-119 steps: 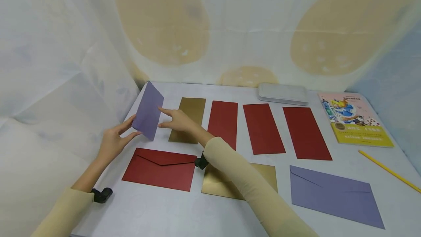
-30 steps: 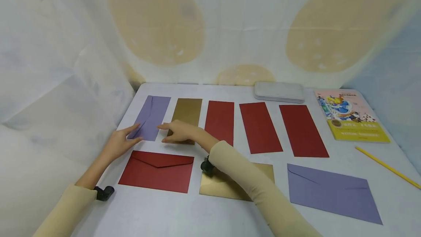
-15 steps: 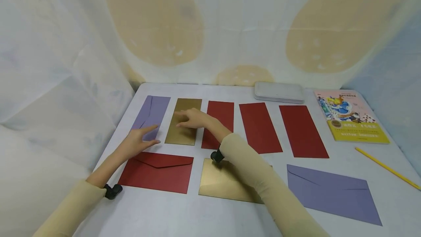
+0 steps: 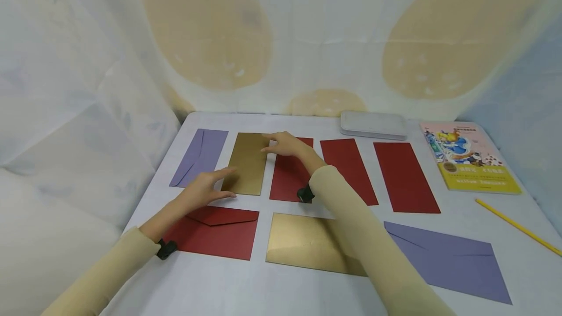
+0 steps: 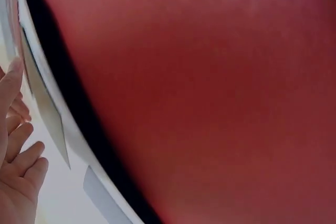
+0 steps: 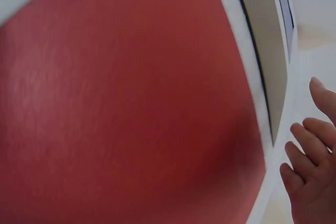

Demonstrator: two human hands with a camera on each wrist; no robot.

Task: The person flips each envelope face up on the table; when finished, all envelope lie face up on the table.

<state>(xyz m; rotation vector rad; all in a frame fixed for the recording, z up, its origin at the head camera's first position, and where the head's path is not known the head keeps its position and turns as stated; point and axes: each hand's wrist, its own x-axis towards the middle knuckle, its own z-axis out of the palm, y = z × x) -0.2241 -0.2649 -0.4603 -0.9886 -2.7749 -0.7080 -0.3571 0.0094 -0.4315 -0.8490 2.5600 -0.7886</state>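
In the head view, a gold envelope (image 4: pixel 246 160) lies upright-wise in the back row. My left hand (image 4: pixel 203 193) reaches over its lower left corner, thumb and forefinger spread. My right hand (image 4: pixel 287 144) is at its upper right edge, fingers extended, above a red envelope (image 4: pixel 287 179). Neither hand grips anything. Left of the gold one, a purple envelope (image 4: pixel 199 155) lies flat with its flap lines showing. Under my left forearm lies another red envelope (image 4: pixel 224 238), flap side up. Red surfaces fill both wrist views, with relaxed fingers (image 5: pixel 29 156) at the edge of the left one.
Two more red envelopes (image 4: pixel 347 165) (image 4: pixel 406 177) continue the back row. In front lie a gold envelope (image 4: pixel 303 240), partly under my right sleeve, and a purple one (image 4: pixel 456 267). A pale flat case (image 4: pixel 373 125), a picture book (image 4: pixel 470 155) and a yellow pencil (image 4: pixel 518 227) lie farther right.
The purple envelope, held up on edge in both hands earlier, now lies flat with its flap side up. Both hands have let go and moved right to the gold envelope.
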